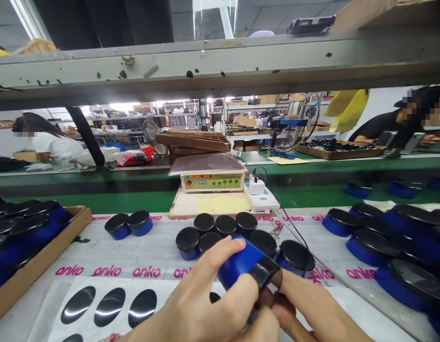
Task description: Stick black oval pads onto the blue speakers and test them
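Observation:
My left hand [209, 289] is wrapped round a blue cylinder-shaped device [239, 261] with a glossy black end, tilted over the table; a tiny red light glows on the black part. My right hand [305, 304] is closed at the device's near black end, its fingertips mostly hidden behind my left hand and the device. What it pinches there I cannot make out. Just beyond stand several similar devices [225, 224] with black tops. On the left, a white sheet [88, 287] bears glossy black oval stickers [109, 306].
A control box [213, 182] with lit red digits stands ahead, beside a white power strip [266, 199] whose black cable [284, 213] trails toward my right arm. Many devices crowd the right [412, 280], and a cardboard tray [45, 261] holds more. A shelf beam [220, 66] crosses above; two people work beyond.

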`<state>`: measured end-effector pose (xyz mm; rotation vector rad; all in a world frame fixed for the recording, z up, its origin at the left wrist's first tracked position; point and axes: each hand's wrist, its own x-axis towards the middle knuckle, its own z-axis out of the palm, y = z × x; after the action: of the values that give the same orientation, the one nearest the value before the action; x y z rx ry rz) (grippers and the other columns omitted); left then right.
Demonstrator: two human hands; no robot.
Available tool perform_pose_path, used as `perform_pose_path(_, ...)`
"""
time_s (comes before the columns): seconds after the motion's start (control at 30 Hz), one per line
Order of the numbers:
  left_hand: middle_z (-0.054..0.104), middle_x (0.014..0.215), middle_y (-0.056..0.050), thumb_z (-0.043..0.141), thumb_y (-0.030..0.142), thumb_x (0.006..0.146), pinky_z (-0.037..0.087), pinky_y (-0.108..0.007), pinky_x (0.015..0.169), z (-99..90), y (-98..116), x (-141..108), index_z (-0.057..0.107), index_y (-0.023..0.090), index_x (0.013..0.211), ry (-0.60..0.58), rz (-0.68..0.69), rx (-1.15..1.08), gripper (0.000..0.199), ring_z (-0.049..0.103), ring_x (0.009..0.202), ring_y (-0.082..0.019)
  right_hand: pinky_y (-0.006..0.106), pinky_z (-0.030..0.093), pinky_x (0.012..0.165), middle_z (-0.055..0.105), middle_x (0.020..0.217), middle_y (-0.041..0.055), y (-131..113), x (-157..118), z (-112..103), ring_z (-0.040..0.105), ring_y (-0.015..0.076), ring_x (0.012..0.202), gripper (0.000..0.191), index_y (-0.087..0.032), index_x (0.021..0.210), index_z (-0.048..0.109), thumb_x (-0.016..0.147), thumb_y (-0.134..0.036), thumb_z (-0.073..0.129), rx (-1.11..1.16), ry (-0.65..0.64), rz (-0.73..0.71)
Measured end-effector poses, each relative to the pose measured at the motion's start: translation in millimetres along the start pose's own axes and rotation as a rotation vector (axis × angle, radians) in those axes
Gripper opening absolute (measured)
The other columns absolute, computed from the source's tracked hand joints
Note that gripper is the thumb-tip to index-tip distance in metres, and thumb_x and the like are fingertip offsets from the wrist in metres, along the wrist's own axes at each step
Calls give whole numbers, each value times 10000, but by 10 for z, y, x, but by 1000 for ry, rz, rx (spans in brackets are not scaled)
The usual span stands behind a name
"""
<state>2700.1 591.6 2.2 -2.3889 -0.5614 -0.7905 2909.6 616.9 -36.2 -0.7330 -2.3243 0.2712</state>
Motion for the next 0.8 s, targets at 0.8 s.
perform_pose_path(0.8,470,1332,-114,517,625,786,517,-444,914,886,-1028,-1397,453,219,1245,-151,-1438,-706,616,548,1141,-304,333,390,672,575,704,33,1804,151,-1292,562,225,714,332,-212,662,423,691,-351,723,-733,-268,830)
